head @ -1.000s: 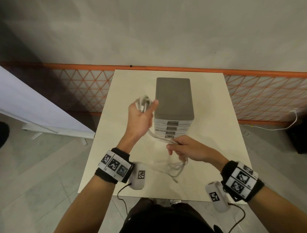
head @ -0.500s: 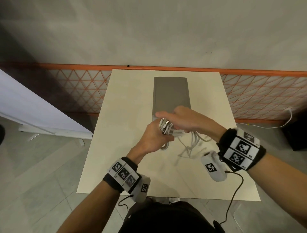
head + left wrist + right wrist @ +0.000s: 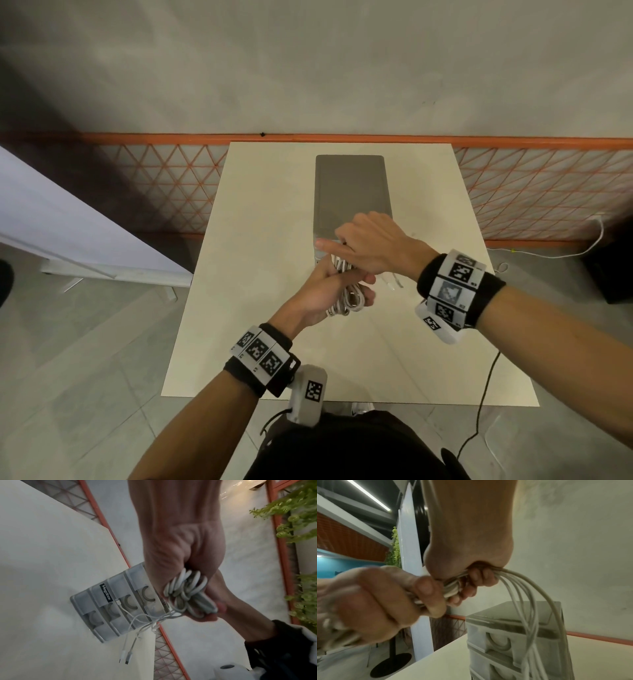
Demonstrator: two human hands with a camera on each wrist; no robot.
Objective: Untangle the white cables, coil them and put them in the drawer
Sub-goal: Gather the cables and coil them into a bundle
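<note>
A bundle of coiled white cables [image 3: 349,294] hangs above the beige table [image 3: 260,274], just in front of the grey drawer unit [image 3: 351,192]. My left hand [image 3: 325,291] grips the coil [image 3: 187,588] from below. Crossing over it, my right hand [image 3: 366,246] holds the cable strands [image 3: 453,586] at the top of the bundle. Loose ends with plugs [image 3: 125,657] dangle down in front of the drawer fronts [image 3: 120,609], all of them closed. In the right wrist view the free strands [image 3: 539,601] fall past the drawer unit [image 3: 513,635].
An orange lattice barrier [image 3: 534,192] runs behind the table below a grey wall. A white board on a stand [image 3: 61,219] is at the left. Another white cable [image 3: 548,251] lies on the floor at the right.
Both hands have come together in front of the drawer unit. The loose cable that lay spread on the table has been drawn up into the bundle, leaving only short ends hanging.
</note>
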